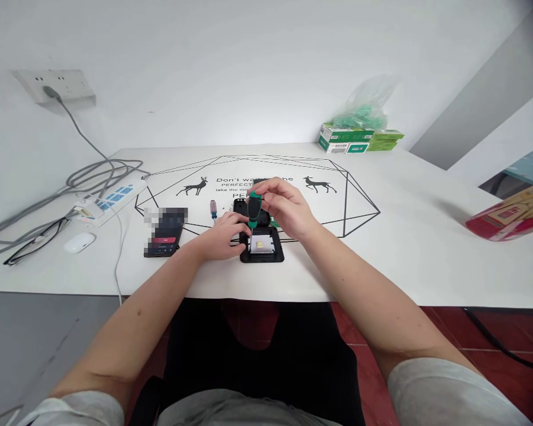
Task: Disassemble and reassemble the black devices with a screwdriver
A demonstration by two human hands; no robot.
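A black square housing [279,255] lies on the white table, with a silvery plate [269,244] inside it. Upright over its upper left part stands a green and black screwdriver [254,210], its shaft reaching down to the plate's corner. My right hand [288,207] grips the handle top between thumb and fingers. At the housing's left edge rests my left hand [224,236], fingers bent and near the screwdriver shaft; whether it pinches anything is too small to tell. Behind are more black parts [263,218], partly hidden by my hands.
A second screwdriver [213,209] and a phone [165,232] lie to the left. Farther left are a power strip [119,197], coiled cables, a white case [80,242] and glasses [35,241]. Green boxes [347,137] stand at the back right, a red package [510,212] at the right.
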